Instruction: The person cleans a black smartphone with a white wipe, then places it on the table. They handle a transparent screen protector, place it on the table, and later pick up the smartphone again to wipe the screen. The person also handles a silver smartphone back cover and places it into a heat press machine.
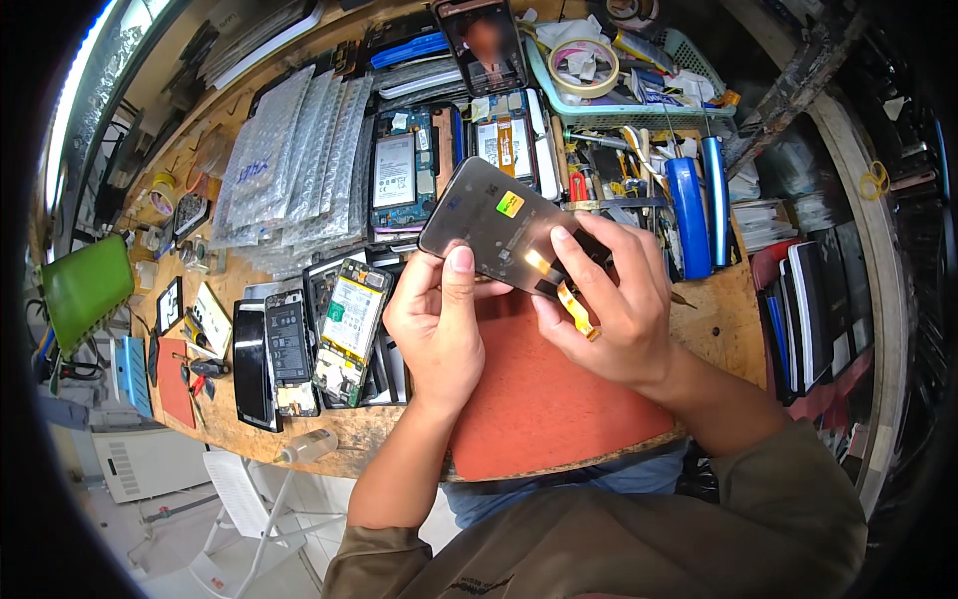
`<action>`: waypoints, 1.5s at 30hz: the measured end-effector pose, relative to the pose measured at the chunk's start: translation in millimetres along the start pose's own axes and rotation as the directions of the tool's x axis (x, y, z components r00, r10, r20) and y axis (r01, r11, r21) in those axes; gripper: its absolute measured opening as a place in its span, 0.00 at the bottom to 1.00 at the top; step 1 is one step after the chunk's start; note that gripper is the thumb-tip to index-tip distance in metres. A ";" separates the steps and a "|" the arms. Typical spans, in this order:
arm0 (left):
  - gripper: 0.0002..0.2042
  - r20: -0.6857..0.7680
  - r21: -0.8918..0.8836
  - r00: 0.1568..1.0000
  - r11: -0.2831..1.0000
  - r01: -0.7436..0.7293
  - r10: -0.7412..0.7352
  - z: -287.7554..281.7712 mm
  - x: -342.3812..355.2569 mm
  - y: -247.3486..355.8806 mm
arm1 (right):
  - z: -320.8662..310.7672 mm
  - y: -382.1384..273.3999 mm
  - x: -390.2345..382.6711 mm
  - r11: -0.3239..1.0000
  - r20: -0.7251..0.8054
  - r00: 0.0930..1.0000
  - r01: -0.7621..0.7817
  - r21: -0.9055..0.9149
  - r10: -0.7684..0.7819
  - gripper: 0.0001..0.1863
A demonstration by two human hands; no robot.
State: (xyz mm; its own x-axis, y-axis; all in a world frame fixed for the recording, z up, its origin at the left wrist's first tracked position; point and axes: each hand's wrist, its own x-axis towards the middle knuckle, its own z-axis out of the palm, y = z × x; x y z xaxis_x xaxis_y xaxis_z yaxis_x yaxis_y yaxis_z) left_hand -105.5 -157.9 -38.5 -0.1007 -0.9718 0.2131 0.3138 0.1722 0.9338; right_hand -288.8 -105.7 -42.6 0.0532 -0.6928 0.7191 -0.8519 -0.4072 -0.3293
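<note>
A dark, shiny phone screen panel [489,222] is tilted above the red mat [559,409], its back side facing me. On it is a small green and yellow sticker [510,205]. My left hand [436,324] grips the panel's lower left edge, thumb on top and fingers underneath. At the other end, my right hand [629,309] is closed on the panel, its fingers over the back. An orange flex cable [577,311] hangs from the panel's near edge beside the right thumb.
Opened phones [351,329] lie left of the mat, and more [401,175] stand behind it. Bubble-wrap sleeves [289,160] are stacked at the back left. A teal basket [639,112] with tape, a propped phone [482,45] and blue-handled tools [687,215] occupy the back and right.
</note>
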 end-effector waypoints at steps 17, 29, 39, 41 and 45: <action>0.13 0.025 0.031 0.999 0.999 0.019 -0.020 -1.3 6.9 0.6 | -0.6 2.6 4.8 1.000 0.002 1.000 0.000 -0.012 0.000 0.38; 0.13 0.001 0.004 1.000 1.000 0.030 -0.030 -1.4 8.2 1.0 | 0.0 2.0 3.2 1.000 -0.004 1.000 0.001 -0.027 -0.001 0.39; 0.13 0.021 0.026 1.000 0.999 0.022 -0.022 -3.0 9.2 1.1 | 0.1 2.3 2.9 1.000 0.004 1.000 -0.003 -0.028 0.003 0.39; 0.13 0.018 0.027 1.000 0.999 0.021 -0.021 -2.8 9.1 1.3 | 0.3 2.3 2.8 1.000 0.000 1.000 -0.002 -0.030 0.002 0.39; 0.13 0.014 0.023 0.999 0.999 0.028 -0.029 -2.5 9.1 1.2 | 0.8 2.0 2.8 1.000 -0.006 1.000 0.000 -0.031 -0.001 0.39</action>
State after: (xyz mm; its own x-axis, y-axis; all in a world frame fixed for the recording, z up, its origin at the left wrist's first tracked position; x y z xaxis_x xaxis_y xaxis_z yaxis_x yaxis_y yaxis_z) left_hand -103.7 -166.9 -36.2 -0.1233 -0.9740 0.1902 0.2886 0.1482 0.9459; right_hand -289.9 -109.0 -41.7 0.0507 -0.6892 0.7228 -0.8675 -0.3890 -0.3100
